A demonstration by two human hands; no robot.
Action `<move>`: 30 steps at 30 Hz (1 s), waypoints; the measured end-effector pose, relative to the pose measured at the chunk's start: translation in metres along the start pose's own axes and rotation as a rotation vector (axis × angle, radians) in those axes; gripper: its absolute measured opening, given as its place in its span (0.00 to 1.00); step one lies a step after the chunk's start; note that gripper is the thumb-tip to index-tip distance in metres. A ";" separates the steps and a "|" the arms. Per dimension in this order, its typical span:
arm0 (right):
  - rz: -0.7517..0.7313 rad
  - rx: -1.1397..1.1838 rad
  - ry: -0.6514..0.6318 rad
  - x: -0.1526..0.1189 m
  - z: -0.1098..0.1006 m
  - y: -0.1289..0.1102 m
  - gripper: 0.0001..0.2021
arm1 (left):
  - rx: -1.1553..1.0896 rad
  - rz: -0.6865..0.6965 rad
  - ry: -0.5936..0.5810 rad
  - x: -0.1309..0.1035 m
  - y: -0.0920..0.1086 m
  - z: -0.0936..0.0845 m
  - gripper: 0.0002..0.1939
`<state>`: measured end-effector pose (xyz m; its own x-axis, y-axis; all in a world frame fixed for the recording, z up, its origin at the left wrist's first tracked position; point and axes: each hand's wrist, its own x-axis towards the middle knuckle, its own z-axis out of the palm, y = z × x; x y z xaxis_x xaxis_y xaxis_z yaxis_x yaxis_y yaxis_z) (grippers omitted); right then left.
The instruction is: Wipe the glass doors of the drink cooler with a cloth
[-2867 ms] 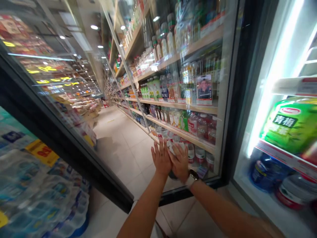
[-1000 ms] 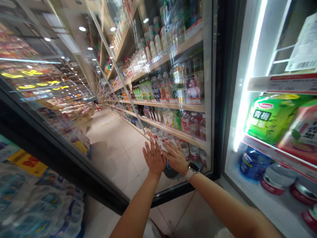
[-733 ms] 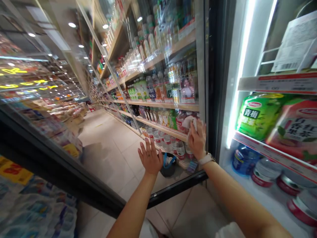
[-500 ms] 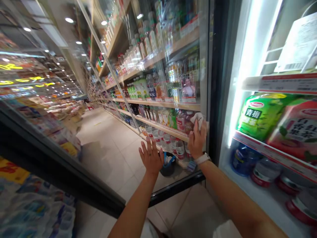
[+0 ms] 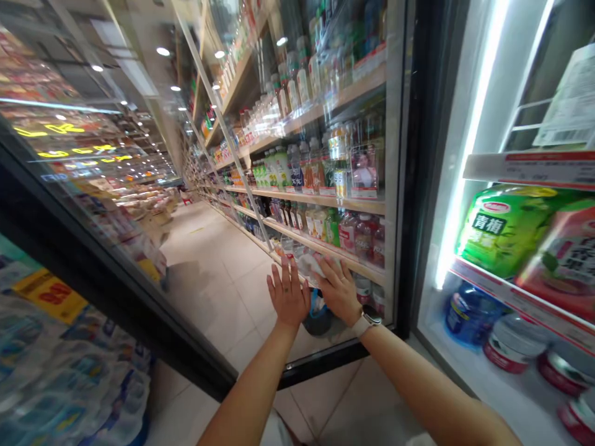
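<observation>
My left hand (image 5: 289, 297) lies flat against the glass door (image 5: 242, 297), fingers spread, a ring on one of them. Close to its right, my right hand (image 5: 341, 292) presses a white cloth (image 5: 308, 263) to the same pane; part of the cloth lies hidden under the fingers. A watch with a light band (image 5: 363, 323) is on the right wrist. Through the glass, a dark bucket with a blue rim (image 5: 318, 323) shows low down, partly covered by my hands. The door's black bottom rail (image 5: 325, 365) runs beneath both hands.
To the right stands a lit fridge with green drink packs (image 5: 499, 232) and bottles (image 5: 515, 347) on its shelves. Wrapped bottle packs (image 5: 69, 371) are stacked at lower left, beside a yellow price sign (image 5: 50, 295). Drink shelves (image 5: 320, 198) show in the glass.
My right hand has slid the cloth left and down across the glass, from the door's right edge to beside my left hand. The left hand stays on the pane.
</observation>
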<state>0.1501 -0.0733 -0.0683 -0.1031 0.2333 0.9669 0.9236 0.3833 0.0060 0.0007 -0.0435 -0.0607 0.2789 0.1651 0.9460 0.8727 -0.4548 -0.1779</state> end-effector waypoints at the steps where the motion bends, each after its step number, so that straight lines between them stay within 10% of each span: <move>1: 0.065 -0.024 0.022 0.002 -0.005 0.014 0.23 | -0.005 -0.018 -0.010 0.000 0.001 0.000 0.32; 8: 0.354 -0.068 0.214 0.000 -0.026 0.081 0.28 | 0.018 0.013 0.065 0.007 0.004 -0.001 0.35; 22: -0.043 0.069 0.021 -0.004 0.020 -0.027 0.18 | 0.053 0.036 0.051 0.005 0.004 -0.004 0.32; 30: 0.327 -0.087 0.273 0.012 -0.012 0.068 0.26 | 0.007 0.003 0.046 0.006 0.005 -0.004 0.35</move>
<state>0.2159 -0.0554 -0.0531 0.2903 0.0807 0.9535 0.9205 0.2487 -0.3013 0.0053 -0.0484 -0.0545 0.2628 0.1229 0.9570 0.8748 -0.4487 -0.1826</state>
